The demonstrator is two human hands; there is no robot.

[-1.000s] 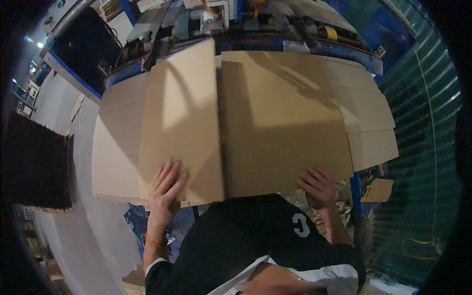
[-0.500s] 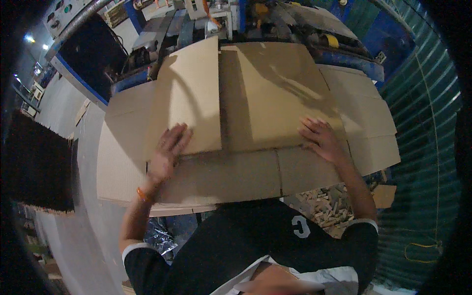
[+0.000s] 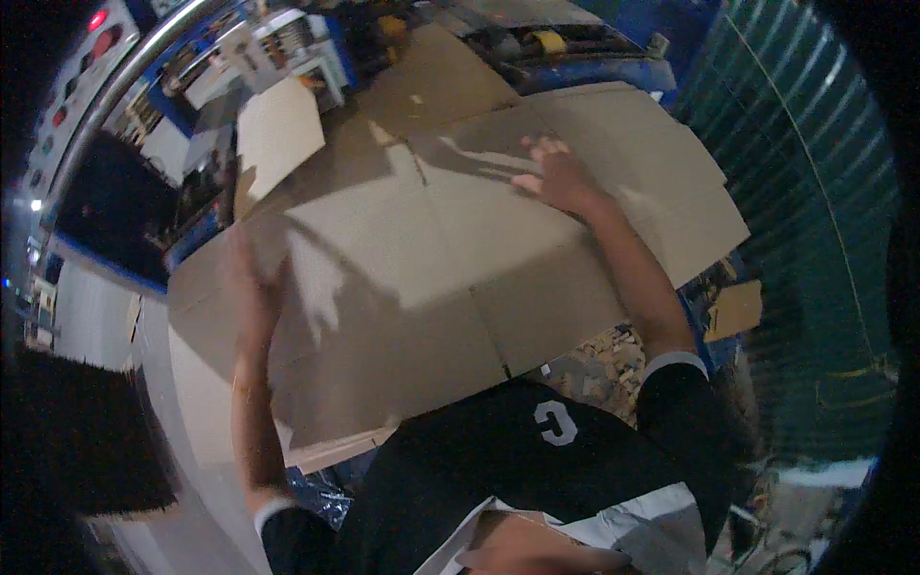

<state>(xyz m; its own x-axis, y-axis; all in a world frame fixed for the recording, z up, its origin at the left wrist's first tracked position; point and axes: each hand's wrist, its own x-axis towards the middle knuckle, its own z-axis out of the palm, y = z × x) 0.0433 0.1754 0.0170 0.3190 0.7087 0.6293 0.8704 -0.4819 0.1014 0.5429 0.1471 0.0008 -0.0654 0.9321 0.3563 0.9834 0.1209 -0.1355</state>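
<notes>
A large flat sheet of brown cardboard [image 3: 374,383] with crease lines and slots lies before me on top of other sheets. My right hand [image 3: 565,182] is over its far right part, fingers apart and holding nothing; whether it touches the sheet I cannot tell. Near the sheet's left side is my left hand [image 3: 257,278], blurred, its fingers stretched out and its thumb apart. Beyond both hands, a folded cardboard piece shows a raised pale flap [image 3: 281,134] on the left and a darker panel [image 3: 436,81] on the right, at the machine's near side.
The machine has blue framing, belts and a yellow roller [image 3: 550,41]. A metal rail [image 3: 125,86] and a button panel [image 3: 103,43] stand at the left. Cardboard scraps [image 3: 599,369] lie below the sheet's right edge. Green corrugated wall [image 3: 805,240] rises on the right.
The folded cardboard has moved away from me toward the machine, uncovering the sheet beneath. My right hand has moved forward and left, my left hand leftward. The view has turned.
</notes>
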